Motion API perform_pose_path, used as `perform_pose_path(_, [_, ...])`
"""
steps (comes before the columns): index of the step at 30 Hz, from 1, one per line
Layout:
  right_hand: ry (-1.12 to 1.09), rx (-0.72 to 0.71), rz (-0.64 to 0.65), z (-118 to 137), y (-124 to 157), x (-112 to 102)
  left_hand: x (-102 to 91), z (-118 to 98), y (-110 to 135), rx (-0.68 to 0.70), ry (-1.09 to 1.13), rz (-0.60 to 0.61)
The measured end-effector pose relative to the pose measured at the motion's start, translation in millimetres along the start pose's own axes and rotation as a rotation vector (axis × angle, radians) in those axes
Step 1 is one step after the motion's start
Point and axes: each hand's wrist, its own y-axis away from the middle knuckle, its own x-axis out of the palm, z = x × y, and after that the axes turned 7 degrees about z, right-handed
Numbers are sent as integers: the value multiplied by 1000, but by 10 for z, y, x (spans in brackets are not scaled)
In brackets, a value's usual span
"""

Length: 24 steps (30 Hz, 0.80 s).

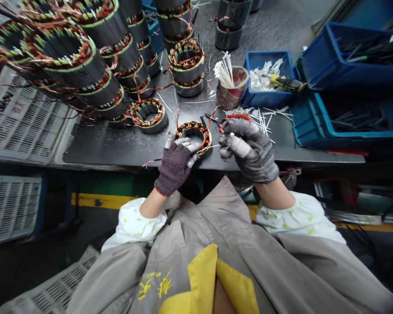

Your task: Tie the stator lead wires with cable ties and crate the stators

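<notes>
We're on a small wound stator (pixel 194 131), copper windings showing, held just over the front edge of the surface (pixel 118 148). Our left grip (pixel 176 169), in a knitted glove with taped fingers, is closed on the near rim. The right grip (pixel 249 149), in a coated glove, curls in just beside the stator, fingertips pinched, and we can't tell whether it holds a fine lead. A copper lead (pixel 208 120) stands up off the coil. Good handling here means bearing on the core, not the windings. Just behind, red-handled cutters (pixel 237 117) lie near loose white cable ties (pixel 265 120), with a cup of ties (pixel 232 89) and a blue tray (pixel 268 54) beyond, and stacked stators (pixel 186 65) further up the surface.
</notes>
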Motion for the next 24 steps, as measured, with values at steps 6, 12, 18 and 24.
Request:
perform_pose_path(6, [108,-66,33,36,579,-89,19,-68,-26,-85,28,34])
perform_pose_path(12, [138,-55,5,-59,812,-138,33,-83,-50,-105,37,43])
perform_pose_path(18, [283,-126,15,7,843,-284,35,-60,-43,-81,6,12])
perform_pose_path(24, [556,-358,121,89,738,-378,35,-69,-45,-81,-4,22])
